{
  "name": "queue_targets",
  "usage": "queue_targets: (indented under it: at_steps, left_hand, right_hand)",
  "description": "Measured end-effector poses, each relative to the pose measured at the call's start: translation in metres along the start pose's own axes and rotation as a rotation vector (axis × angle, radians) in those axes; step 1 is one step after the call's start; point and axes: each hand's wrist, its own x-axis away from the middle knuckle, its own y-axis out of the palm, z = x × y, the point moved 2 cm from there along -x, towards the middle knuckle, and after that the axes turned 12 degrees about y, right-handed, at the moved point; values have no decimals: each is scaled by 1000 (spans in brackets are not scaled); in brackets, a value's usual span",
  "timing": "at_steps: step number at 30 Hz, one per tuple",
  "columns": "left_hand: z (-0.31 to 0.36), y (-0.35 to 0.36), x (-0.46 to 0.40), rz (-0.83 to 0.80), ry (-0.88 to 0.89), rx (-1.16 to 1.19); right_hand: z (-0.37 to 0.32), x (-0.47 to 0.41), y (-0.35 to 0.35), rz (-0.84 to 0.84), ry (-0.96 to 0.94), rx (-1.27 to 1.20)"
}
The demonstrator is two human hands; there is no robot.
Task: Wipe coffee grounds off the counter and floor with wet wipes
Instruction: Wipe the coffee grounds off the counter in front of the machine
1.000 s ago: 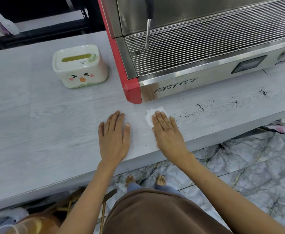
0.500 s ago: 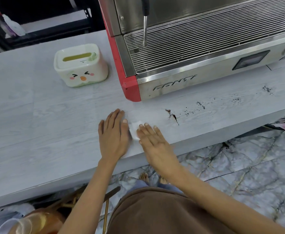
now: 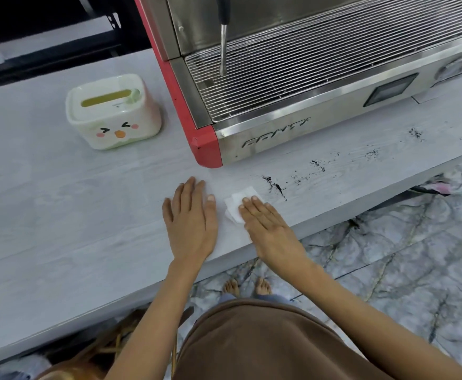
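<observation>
Hands flat on the counter (image 3: 59, 204), the right hand (image 3: 268, 223) pressing a wet wipe (image 3: 236, 205) just short of a dark streak of coffee grounds (image 3: 275, 186).

Head view: compared with half a second ago, the wipe and right hand sit a little further right, away from the left hand (image 3: 190, 215) and nearer the streak, which has not shifted; a second ago that spot showed only loose specks, so the wiping appears to have gathered grounds into a smear, not lifted them. More grounds (image 3: 317, 164) trail rightward in front of the espresso machine (image 3: 292, 127), so most of the counter looks undone, and the floor (image 3: 388, 270) too. Both hands lie palm down with straight fingers, neither grip closed; the right fingertips (image 3: 247, 202) pin the wipe, the left rests bare.
</observation>
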Motion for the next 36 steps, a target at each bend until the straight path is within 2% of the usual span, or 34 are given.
queue_targets:
  at_steps: [7, 11, 16, 22, 31, 36]
  left_hand:
    - [15, 10, -14, -44, 57, -6]
    - [14, 9, -14, -18, 47, 66]
    - [13, 7, -13, 45, 23, 163]
    - [11, 6, -12, 96, 1, 242]
    - [10, 5, -11, 122, -9, 298]
    - [9, 6, -11, 123, 3, 277]
  right_hand:
    - [35, -12, -17, -36, 119, -32]
    - [40, -11, -27, -25, 159, -105]
    - [16, 3, -25, 63, 125, -126]
    - [-24, -8, 8, -75, 46, -26]
    - [-25, -47, 22, -81, 186, 52]
    - [-8, -48, 14, -25, 290, 55]
